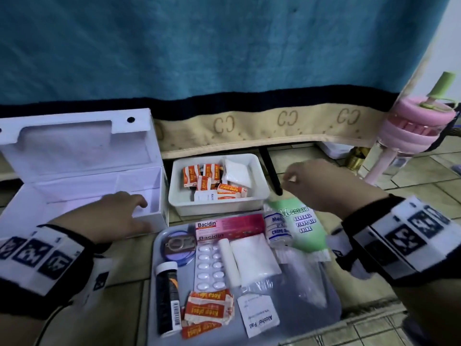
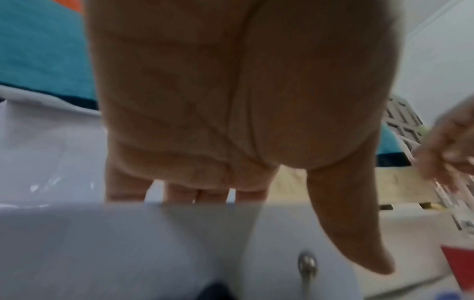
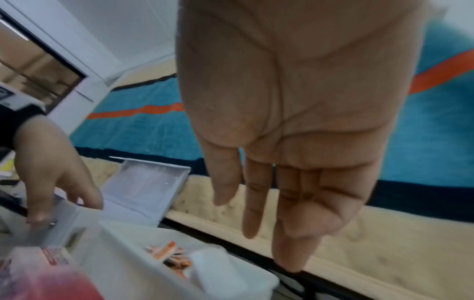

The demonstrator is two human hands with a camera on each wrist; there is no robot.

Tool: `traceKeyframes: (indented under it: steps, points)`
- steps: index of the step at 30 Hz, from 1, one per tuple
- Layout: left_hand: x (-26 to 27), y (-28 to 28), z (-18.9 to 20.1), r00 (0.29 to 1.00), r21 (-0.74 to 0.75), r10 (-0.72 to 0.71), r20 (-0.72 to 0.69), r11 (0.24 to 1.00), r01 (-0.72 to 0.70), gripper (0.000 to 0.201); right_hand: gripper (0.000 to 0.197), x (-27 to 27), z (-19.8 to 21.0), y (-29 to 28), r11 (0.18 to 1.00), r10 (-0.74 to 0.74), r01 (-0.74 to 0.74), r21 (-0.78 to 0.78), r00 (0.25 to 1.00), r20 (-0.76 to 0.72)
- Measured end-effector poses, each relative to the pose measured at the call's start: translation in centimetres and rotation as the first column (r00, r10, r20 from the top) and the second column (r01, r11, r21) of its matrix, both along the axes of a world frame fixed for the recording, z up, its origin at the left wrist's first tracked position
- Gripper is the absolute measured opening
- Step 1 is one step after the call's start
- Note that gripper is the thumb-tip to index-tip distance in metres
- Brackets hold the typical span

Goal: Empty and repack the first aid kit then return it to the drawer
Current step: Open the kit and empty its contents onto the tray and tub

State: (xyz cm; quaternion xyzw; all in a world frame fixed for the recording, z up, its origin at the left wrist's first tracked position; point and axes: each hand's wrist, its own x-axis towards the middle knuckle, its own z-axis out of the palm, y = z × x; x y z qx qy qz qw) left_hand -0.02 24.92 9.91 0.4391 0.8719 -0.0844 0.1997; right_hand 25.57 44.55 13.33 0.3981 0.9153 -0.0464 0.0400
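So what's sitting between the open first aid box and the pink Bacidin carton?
Head view: only the left hand, resting on the first aid box's front rim, and a strip of tray before the Bacidin carton.

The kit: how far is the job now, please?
Done: the kit stands open and looks empty; supplies lie on the tray and in the tub. In hand: left hand rests on the kit's front rim; right hand hovers open, holding nothing. Left: repacking everything, closing, returning it to the drawer.
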Motion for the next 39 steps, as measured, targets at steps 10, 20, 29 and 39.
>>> traceKeyframes:
  steps: [10, 20, 29, 39]
  points:
    - [-1.6, 0.2, -2.9, 0.992, -0.007, -0.110, 0.069, 0.994, 0.111, 0.052, 0.052, -9.9, -3.7, -0.9, 0.957, 0.247, -0.193, -0.214, 0.932, 0.264]
    - [-2.2, 0.1, -3.8, 0.990, 0.053, -0.137, 0.031, 0.989, 0.136, 0.050, 0.023, -3.2, 2.0, -4.1, 0.941, 0.338, -0.317, 0.117, 0.881, -0.331]
    - [-2.0, 0.1, -3.7, 0.990, 0.063, -0.137, 0.018, 0.989, 0.135, 0.048, 0.021, 0.9, -1.4, -8.6, 0.848, 0.529, -0.529, -0.045, 0.848, 0.009]
    - [-1.9, -0.1, -3.7, 0.991, 0.068, -0.132, 0.021, 0.989, 0.130, 0.047, 0.044, 0.3, -5.8, -10.7, 0.828, 0.550, -0.559, 0.046, 0.824, 0.136]
